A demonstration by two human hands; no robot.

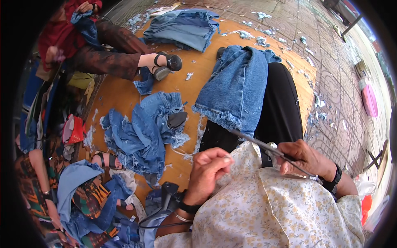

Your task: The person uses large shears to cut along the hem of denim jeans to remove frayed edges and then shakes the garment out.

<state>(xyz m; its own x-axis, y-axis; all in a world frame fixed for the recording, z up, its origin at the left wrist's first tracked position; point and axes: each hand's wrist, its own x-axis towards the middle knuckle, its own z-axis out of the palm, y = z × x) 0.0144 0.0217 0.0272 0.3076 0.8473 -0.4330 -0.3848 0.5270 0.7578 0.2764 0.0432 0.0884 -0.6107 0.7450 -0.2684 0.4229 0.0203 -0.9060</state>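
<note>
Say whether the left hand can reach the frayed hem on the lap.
Probably yes: the left hand is near the frayed denim hem, and nothing appears to block its left end, though the dark tool in the right hand points toward the hem.

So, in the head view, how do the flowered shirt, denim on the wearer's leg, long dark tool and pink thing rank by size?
1. Flowered shirt
2. Denim on the wearer's leg
3. Unsure: long dark tool, longer but thin; pink thing, shorter but broader.

Wears cream shirt (244, 206), yellow-flowered | black trousers (285, 99) | black right-wrist strap (333, 180) | black left-wrist band (188, 206), pale bangle (182, 218), thin black cable (165, 226)
</note>
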